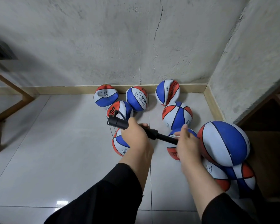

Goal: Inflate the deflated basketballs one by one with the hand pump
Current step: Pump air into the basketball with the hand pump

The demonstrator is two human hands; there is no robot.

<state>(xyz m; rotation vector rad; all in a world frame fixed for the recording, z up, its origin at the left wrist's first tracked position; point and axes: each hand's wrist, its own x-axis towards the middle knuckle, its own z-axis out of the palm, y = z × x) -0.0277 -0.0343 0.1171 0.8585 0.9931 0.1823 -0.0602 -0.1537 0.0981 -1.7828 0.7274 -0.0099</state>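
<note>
A black hand pump (153,133) lies level above the tiled floor between my two hands. My left hand (135,136) grips its thick barrel, whose end with a thin hose (111,132) sticks out to the left. My right hand (187,145) grips the handle end of the thinner rod. Several red, white and blue basketballs lie on the floor. One ball (118,145) sits right under my left hand, and another (173,151) is partly hidden under my right hand. A large round ball (225,143) rests on a lower ball (238,177) at the right.
Three balls (106,97) (136,98) (167,92) lean against the concrete wall's skirting (63,90), with two more (120,110) (177,115) in front of them. A wooden frame (11,101) stands at the left. Dark wooden shelving (268,126) is at the right.
</note>
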